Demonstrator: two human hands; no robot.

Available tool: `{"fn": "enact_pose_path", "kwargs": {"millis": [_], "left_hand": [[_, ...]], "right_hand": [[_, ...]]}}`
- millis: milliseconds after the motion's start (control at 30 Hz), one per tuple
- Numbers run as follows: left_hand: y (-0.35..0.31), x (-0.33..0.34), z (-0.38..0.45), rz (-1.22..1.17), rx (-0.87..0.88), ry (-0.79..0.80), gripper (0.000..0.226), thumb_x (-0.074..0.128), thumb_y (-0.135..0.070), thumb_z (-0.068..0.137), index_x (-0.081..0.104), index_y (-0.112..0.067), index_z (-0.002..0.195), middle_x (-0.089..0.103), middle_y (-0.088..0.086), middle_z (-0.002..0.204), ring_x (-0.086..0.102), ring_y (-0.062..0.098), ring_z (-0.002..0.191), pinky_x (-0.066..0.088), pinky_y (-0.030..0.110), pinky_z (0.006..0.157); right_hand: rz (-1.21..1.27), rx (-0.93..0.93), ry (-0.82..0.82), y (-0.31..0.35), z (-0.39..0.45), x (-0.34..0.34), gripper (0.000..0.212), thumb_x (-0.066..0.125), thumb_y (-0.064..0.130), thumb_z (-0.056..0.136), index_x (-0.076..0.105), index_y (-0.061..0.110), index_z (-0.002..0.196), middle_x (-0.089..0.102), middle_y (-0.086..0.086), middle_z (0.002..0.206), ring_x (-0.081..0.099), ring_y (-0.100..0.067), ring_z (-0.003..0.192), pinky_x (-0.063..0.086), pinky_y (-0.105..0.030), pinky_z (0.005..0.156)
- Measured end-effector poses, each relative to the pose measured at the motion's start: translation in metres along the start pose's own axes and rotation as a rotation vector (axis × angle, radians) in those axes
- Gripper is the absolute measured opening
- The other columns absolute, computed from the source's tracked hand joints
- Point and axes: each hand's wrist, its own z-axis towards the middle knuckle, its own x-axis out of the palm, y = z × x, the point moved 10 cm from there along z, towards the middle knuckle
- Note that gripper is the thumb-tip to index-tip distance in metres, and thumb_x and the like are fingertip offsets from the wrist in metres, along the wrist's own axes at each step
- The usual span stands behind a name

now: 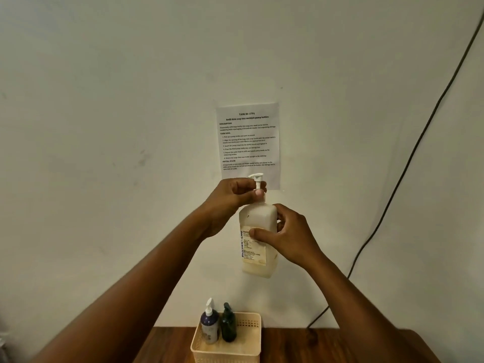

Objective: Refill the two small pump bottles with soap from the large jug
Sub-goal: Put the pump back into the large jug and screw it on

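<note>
Large soap jug (258, 239) midair, right hand (293, 238) curled around its body, left hand (230, 197) fingertips pinching its pump collar (259, 193).

Large translucent white plastic soap jug (258, 239) held aloft, right hand (293, 238) gripping its body, left hand (230, 196) pinching its white pump collar (258, 183), two small dark pump bottles (218, 324) upright in cream plastic basket (251, 341)

You see dim, warm, yellowish light, brightest on the wall (131, 100) around the paper (248, 142) and falling off into darker corners. Wide-angle distortion bends the cable (408, 163) right of the paper. Below the paper, the hands show slight softness; small print is illegible.
</note>
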Motion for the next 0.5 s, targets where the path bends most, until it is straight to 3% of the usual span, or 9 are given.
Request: {"fn": "enact_pose_path", "kwargs": {"millis": [67, 133, 267, 367, 433, 500], "left_hand": [[-0.002, -0.009, -0.001, 0.065, 0.031, -0.174, 0.031, 0.087, -0.02, 0.081, 0.077, -0.006, 0.107, 0.079, 0.0, 0.097, 0.075, 0.021, 0.093, 0.063, 0.032, 0.083], [-0.002, -0.013, -0.001, 0.076, 0.049, -0.221, 0.031, 0.089, -0.015, 0.077, 0.077, -0.007, 0.105, 0.079, 0.009, 0.095, 0.077, 0.028, 0.093, 0.064, 0.04, 0.086], [-0.002, 0.003, 0.002, -0.112, 0.018, 0.097, 0.032, 0.066, 0.0, 0.095, 0.067, 0.0, 0.127, 0.075, 0.017, 0.119, 0.072, 0.029, 0.115, 0.057, 0.037, 0.097], [-0.005, 0.011, -0.002, -0.177, 0.025, 0.175, 0.03, 0.055, 0.0, 0.102, 0.065, -0.002, 0.131, 0.071, 0.014, 0.13, 0.067, 0.029, 0.124, 0.056, 0.039, 0.1], [-0.007, 0.009, -0.002, -0.12, 0.057, 0.098, 0.027, 0.06, -0.007, 0.102, 0.069, -0.007, 0.127, 0.073, 0.006, 0.128, 0.069, 0.021, 0.119, 0.058, 0.034, 0.094], [-0.012, 0.001, -0.004, 0.013, 0.1, -0.076, 0.025, 0.075, -0.019, 0.093, 0.075, -0.012, 0.116, 0.078, 0.001, 0.113, 0.074, 0.015, 0.103, 0.06, 0.028, 0.083]], "right_hand": [[-0.032, -0.009, 0.005, 0.003, 0.001, 0.001, 0.061, 0.074, 0.073, 0.059, 0.058, 0.04, 0.108, 0.068, 0.02, 0.1, 0.067, -0.003, 0.087, 0.059, -0.025, 0.072], [-0.031, -0.014, 0.01, 0.004, 0.001, 0.001, 0.06, 0.075, 0.072, 0.06, 0.057, 0.041, 0.108, 0.067, 0.021, 0.1, 0.066, -0.001, 0.087, 0.059, -0.025, 0.072], [0.067, -0.019, 0.033, 0.007, -0.002, -0.001, 0.052, 0.078, 0.069, 0.06, 0.06, 0.043, 0.102, 0.068, 0.027, 0.096, 0.066, 0.004, 0.088, 0.055, -0.015, 0.066], [0.089, -0.022, 0.028, 0.01, -0.001, -0.004, 0.051, 0.079, 0.065, 0.062, 0.062, 0.041, 0.104, 0.069, 0.023, 0.095, 0.067, 0.003, 0.087, 0.054, -0.014, 0.065], [0.072, -0.016, 0.009, 0.009, -0.001, -0.007, 0.051, 0.08, 0.064, 0.063, 0.061, 0.039, 0.104, 0.07, 0.02, 0.097, 0.067, 0.003, 0.086, 0.054, -0.015, 0.066], [0.03, -0.012, 0.003, 0.009, 0.0, -0.008, 0.054, 0.08, 0.064, 0.063, 0.061, 0.037, 0.106, 0.07, 0.017, 0.1, 0.067, -0.001, 0.086, 0.057, -0.022, 0.07]]}}
